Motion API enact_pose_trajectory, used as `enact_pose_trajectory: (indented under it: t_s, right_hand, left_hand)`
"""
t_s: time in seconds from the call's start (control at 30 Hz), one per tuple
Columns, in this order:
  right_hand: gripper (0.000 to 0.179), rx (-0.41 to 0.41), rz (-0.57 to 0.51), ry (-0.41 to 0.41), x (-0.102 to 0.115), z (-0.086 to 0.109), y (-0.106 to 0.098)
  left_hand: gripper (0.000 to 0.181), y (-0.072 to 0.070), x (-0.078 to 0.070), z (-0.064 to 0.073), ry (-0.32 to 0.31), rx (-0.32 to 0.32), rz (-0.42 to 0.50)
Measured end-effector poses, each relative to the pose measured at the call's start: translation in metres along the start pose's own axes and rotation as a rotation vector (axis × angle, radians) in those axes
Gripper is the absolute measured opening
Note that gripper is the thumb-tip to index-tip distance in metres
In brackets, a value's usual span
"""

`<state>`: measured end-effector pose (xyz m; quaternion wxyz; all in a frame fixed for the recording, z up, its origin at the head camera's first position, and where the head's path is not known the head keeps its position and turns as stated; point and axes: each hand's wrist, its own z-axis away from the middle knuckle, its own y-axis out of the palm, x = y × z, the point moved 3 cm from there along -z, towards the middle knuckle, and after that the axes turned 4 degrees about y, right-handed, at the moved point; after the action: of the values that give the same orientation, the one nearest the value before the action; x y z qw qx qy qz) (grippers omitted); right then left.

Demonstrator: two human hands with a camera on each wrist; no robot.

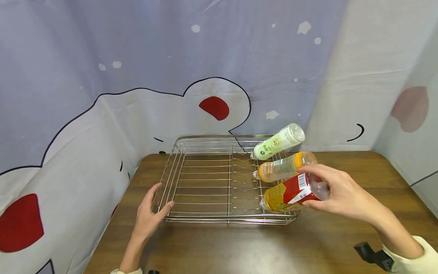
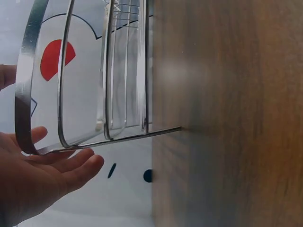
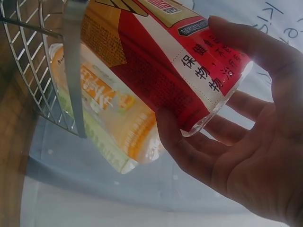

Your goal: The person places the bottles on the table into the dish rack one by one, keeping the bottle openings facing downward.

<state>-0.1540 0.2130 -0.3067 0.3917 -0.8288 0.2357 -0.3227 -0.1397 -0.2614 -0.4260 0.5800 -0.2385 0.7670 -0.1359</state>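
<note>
A metal wire rack [image 1: 205, 179] stands on the wooden table. My left hand [image 1: 150, 213] holds its near left corner, thumb over the rim and fingers along the outside; in the left wrist view the fingers [image 2: 80, 170] lie against the wires. My right hand [image 1: 337, 190] grips the base end of a plastic bottle with a red and yellow label [image 1: 291, 194]. This bottle leans over the rack's right side, cap end down inside. Behind it lean an orange-labelled bottle [image 1: 280, 169] and a green-and-white bottle [image 1: 278, 142], tilted the same way.
The rack's wavy wire divider [image 1: 243, 182] runs front to back beside the caps. A patterned curtain [image 1: 154, 121] hangs right behind the wooden table [image 1: 219, 247]. A black strap mount [image 1: 373, 257] sits at my right wrist.
</note>
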Motion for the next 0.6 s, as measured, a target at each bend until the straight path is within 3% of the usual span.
enact_pose_trajectory:
  t_s: [0.33,0.6]
  right_hand:
    - [0.075,0.021,-0.006,0.014,-0.002,0.001,0.012]
    - [0.076,0.02,-0.017,-0.007,-0.006,0.001,0.021]
  left_hand:
    - [0.081,0.003,0.009,0.002,-0.028,0.04,-0.058]
    - [0.088,0.003,0.015,0.002,-0.013,0.082,0.043]
